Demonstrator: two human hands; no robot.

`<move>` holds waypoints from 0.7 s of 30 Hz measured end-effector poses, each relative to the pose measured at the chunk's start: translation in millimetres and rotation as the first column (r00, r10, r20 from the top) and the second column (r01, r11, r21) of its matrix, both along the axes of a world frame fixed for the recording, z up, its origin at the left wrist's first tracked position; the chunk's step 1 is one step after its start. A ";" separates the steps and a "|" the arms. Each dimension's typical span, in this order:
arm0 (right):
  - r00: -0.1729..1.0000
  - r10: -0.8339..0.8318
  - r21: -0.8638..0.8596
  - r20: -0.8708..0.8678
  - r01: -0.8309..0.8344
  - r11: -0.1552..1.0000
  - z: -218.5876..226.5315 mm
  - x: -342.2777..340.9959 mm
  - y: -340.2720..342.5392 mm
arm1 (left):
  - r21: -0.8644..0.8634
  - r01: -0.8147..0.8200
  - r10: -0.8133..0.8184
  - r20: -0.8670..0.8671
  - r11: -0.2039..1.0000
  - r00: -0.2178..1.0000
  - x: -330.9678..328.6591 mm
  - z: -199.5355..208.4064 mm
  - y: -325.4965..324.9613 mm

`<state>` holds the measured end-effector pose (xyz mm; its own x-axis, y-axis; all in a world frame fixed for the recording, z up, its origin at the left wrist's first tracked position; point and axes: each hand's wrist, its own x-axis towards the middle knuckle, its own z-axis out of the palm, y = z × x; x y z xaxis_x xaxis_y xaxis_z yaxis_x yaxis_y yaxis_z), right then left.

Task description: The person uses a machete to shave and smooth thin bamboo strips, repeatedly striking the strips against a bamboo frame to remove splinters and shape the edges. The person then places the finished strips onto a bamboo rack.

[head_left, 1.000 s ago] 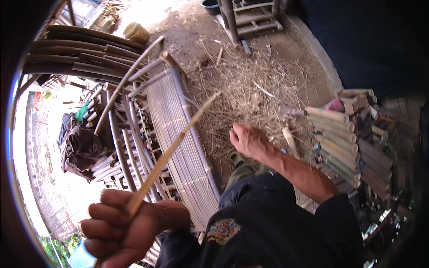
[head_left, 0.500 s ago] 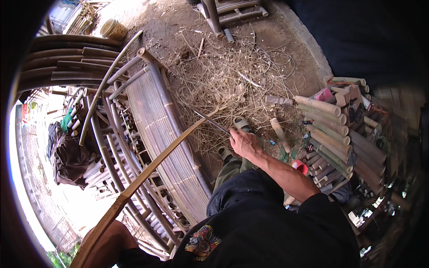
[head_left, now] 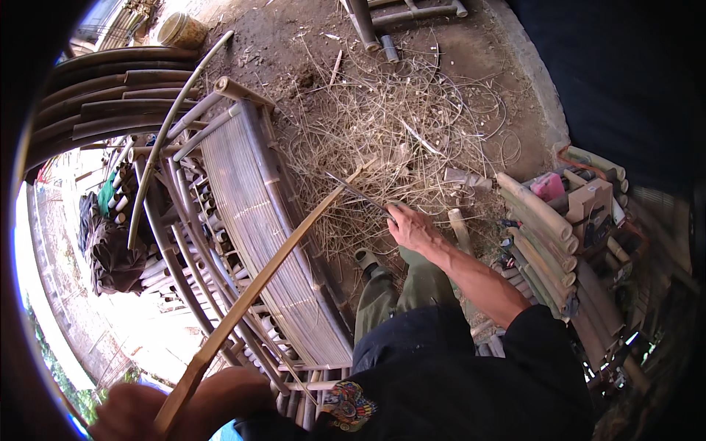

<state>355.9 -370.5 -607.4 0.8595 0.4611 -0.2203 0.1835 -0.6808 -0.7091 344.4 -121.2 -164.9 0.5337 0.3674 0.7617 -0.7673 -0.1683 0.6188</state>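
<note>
A long split bamboo strip (head_left: 254,290) slants from the lower left up over a slatted bamboo bench, its far tip above the shavings. At the strip's near end, my left hand (head_left: 129,411) is dark and partly cut off by the rim, closed around the strip. My right hand (head_left: 413,228) grips a knife by its handle, which the fingers mostly hide. The knife's narrow blade (head_left: 358,193) points up and left and crosses the strip near its far end, seemingly touching it.
The bamboo bench (head_left: 246,198) stands left of my legs. Tangled bamboo shavings (head_left: 390,132) cover the dirt floor ahead. Cut bamboo poles (head_left: 540,213) are stacked at right with a cardboard box (head_left: 588,206). Dark curved bamboo pieces (head_left: 110,95) and a bucket (head_left: 182,31) are at far left.
My left hand and forearm have come further into view at the lower left. My right hand has shifted slightly right with the knife, and the whole view has moved a little.
</note>
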 end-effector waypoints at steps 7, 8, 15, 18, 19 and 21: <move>0.993 0.094 -0.107 -0.071 -0.101 0.989 -71.0 67.7 -8.0 | -0.114 -0.095 0.071 -0.198 0.989 0.978 42.4 -208.1 -19.3; 0.993 0.112 -0.059 -0.030 -0.114 0.992 -85.3 76.2 -2.8 | -0.110 -0.095 0.067 -0.231 0.989 0.971 47.1 -223.3 -20.9; 0.930 0.368 -0.088 0.029 -0.364 0.927 -136.4 116.3 31.7 | -0.130 -0.054 0.024 -0.223 0.990 0.974 68.1 -281.0 -21.6; 0.945 0.277 0.008 -0.173 -0.280 0.960 -157.5 121.3 32.7 | -0.034 -0.200 0.187 -0.224 0.979 0.956 75.1 -285.2 -24.9; 0.947 0.289 0.065 -0.137 -0.282 0.957 -156.7 120.4 37.5 | -0.020 -0.204 0.195 -0.224 0.979 0.955 74.2 -285.7 -22.2; 0.959 0.272 0.158 -0.078 -0.258 0.953 -138.1 121.0 44.0 | -0.040 -0.179 0.166 -0.223 0.983 0.961 75.0 -287.2 -19.6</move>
<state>477.0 -326.5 -745.5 0.6795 0.7025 -0.2117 0.2680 -0.5063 -0.8197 419.5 -140.8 -452.1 0.6086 0.5095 0.6083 -0.5757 -0.2442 0.7804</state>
